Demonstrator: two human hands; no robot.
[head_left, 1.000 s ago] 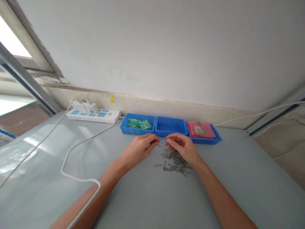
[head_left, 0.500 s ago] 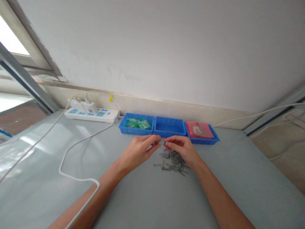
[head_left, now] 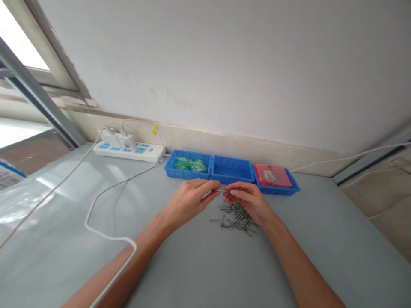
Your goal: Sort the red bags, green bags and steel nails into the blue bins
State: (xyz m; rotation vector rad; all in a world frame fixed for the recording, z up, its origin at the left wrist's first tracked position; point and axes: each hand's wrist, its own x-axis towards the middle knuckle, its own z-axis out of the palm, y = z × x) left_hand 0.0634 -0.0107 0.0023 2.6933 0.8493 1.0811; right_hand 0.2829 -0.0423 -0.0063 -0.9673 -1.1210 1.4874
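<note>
My left hand (head_left: 194, 196) pinches one end of a thin metal screw (head_left: 222, 191) between thumb and fingers. The thumb and fingers of my right hand (head_left: 252, 200) close on the screw's other end, so it lies level between both hands above the table. Fingertips hide much of it. Right below my right hand lies a loose pile of long grey screws (head_left: 239, 218), with a few strays on its left side. Behind the hands stand three blue trays: one with green plastic pieces (head_left: 189, 164), a bare middle tray (head_left: 233, 169), and one with red plastic bags (head_left: 272, 175).
A white power strip (head_left: 128, 150) with plugged-in adapters sits at the back left. Its white cable (head_left: 105, 235) loops over the grey table (head_left: 199, 265) and across my left forearm. The wall (head_left: 224, 77) rises behind the trays. Clear plastic (head_left: 25, 209) lies at far left.
The whole view has shifted slightly, moving things a little to the right. Both hands stay together at the screw, and slightly more of its shaft shows between the fingers.
</note>
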